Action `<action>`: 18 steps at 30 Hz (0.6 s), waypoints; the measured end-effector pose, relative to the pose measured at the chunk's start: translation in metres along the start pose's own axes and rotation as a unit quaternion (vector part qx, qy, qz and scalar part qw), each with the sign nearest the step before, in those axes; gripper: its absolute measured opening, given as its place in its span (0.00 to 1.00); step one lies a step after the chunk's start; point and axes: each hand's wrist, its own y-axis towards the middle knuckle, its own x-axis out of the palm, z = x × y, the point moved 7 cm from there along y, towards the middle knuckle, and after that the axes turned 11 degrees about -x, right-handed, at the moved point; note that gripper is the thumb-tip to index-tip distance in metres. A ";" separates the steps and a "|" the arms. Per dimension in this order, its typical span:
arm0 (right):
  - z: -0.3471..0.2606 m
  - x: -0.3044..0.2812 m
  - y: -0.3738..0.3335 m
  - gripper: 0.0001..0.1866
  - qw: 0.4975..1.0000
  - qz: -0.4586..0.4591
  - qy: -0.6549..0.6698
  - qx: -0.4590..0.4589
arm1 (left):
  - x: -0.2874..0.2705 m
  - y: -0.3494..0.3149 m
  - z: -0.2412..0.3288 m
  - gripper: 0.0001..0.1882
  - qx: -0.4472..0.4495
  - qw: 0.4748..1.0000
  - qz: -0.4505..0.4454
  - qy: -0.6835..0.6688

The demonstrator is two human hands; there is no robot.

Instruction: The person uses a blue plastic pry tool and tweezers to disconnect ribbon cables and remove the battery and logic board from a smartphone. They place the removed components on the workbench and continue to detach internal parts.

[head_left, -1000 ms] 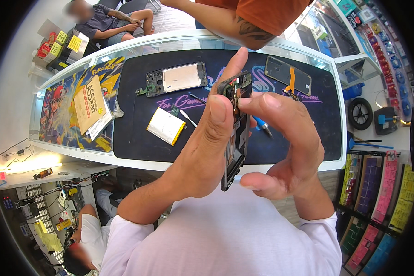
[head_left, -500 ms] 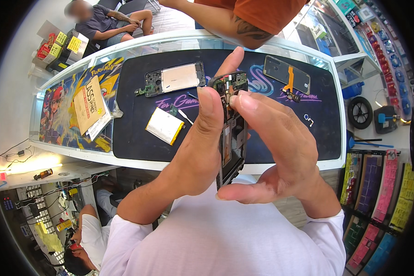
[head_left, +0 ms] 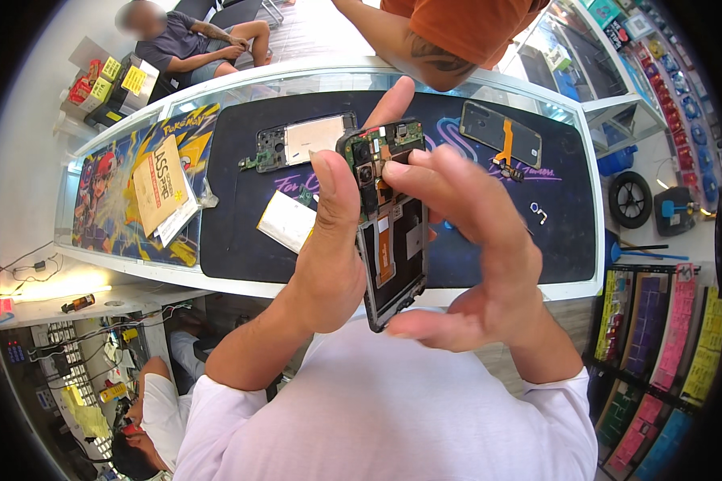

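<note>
An opened smartphone (head_left: 393,240) is upright above the mat, its inside showing: green circuit board and camera parts at the top, an orange ribbon cable below. My left hand (head_left: 333,248) is closed around its left side, thumb along the edge and a finger extended behind the top. My right hand (head_left: 489,248) curves around the other side. Its index fingertip presses the board beside the cameras, and its thumb is at the lower edge. The other right fingers are bent and partly hide one another. Behind my left hand, a white battery (head_left: 285,220) is partly covered.
On the dark mat (head_left: 233,240) lie a phone frame (head_left: 305,143), a back cover (head_left: 505,132) with an orange ribbon cable, and small parts (head_left: 539,212). A brown envelope (head_left: 156,184) rests at left. Across the counter, a person leans an arm (head_left: 425,56); another works at lower left.
The smartphone has turned so its inside faces me more, and has shifted slightly left. Both hands moved with it. The right index finger stays on the board.
</note>
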 end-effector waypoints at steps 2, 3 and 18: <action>-0.003 0.004 0.001 0.65 1.000 -0.014 -0.025 -0.001 | -0.003 0.001 0.000 0.53 -0.003 1.000 -0.005 0.004; -0.004 0.005 0.002 0.64 0.999 -0.017 -0.026 -0.009 | -0.006 0.001 -0.001 0.52 -0.004 1.000 0.002 0.025; 0.034 0.008 -0.053 0.25 0.906 0.194 0.243 0.286 | -0.034 0.003 -0.005 0.44 -0.009 0.983 -0.108 -0.146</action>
